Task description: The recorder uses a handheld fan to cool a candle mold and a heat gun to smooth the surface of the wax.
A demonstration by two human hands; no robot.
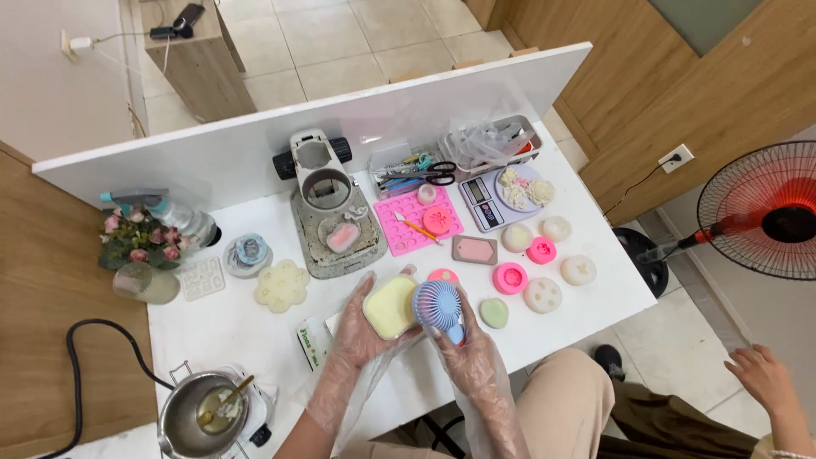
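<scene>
Gloved left hand grips a pale yellow mould at table front edge, right hand at its 3 o'clock clasping a small blue fan whose handle is hidden; pink mould at 12 o'clock is half covered.

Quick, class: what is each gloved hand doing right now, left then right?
Left hand: closed around a pale yellow soap block in a clear mould.
Right hand: closed around a small blue handheld fan, aimed at the block.

Pale yellow soap mould beside small blue, perhaps handheld, fan.
</scene>
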